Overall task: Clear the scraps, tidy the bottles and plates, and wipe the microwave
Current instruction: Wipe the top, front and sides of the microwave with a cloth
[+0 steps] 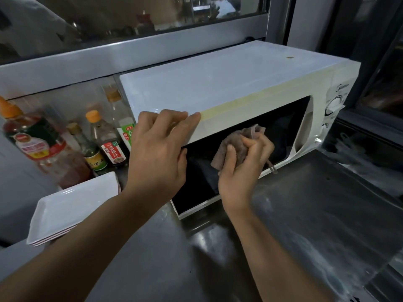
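Pressing cloth (237,147) — microwave (218,88) door, bottles (98,144) beside

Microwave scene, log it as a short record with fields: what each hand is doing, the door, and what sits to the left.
microwave: white, on steel counter
door: shut, dark glass
left hand: braced on top front edge
right hand: pressing brown cloth on door glass
left of microwave: sauce bottles, stacked white rectangular plates

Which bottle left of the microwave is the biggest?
The red-labelled bottle with the orange cap at far left; the others beside it are slimmer and shorter.
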